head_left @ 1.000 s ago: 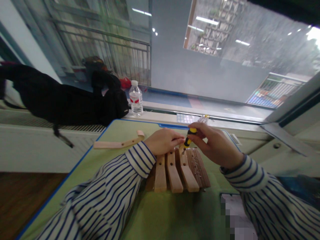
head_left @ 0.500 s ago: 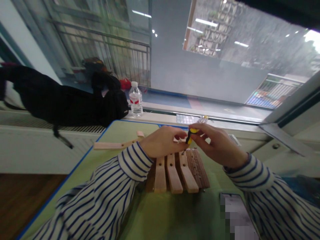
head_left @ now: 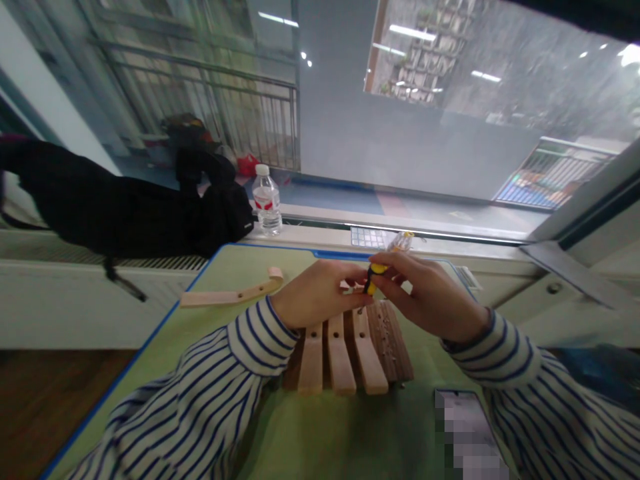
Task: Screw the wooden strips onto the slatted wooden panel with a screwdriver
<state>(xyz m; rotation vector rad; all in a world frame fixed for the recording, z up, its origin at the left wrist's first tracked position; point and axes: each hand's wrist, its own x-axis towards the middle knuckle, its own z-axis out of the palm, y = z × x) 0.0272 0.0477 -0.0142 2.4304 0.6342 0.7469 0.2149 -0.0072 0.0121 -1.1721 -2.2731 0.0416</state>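
My right hand [head_left: 425, 287] pinches the yellow-and-black handle of a short screwdriver [head_left: 372, 280] between thumb and fingertips. From the other side, the thumb and fingers of my left hand [head_left: 325, 290] close around the lower part of the same screwdriver. Its tip points down at the upper end of the rightmost of three pale wooden strips [head_left: 370, 367], where a dark screw or hole shows. These drilled strips lie side by side across a brown grooved wooden block [head_left: 393, 340]. My left hand and wrist cover the strips' upper ends.
A loose bent wooden strip [head_left: 215, 298] lies left on the green table [head_left: 280, 440]. A phone [head_left: 470, 427] rests at the right front. Behind, a water bottle [head_left: 267, 200], a black bag [head_left: 150, 210] and a clear yellow-topped package [head_left: 401, 241] sit along the sill.
The view has shifted slightly, so the table and block appear a little lower and further left. Both hands keep their hold at the screwdriver, which stays over the rightmost strip.
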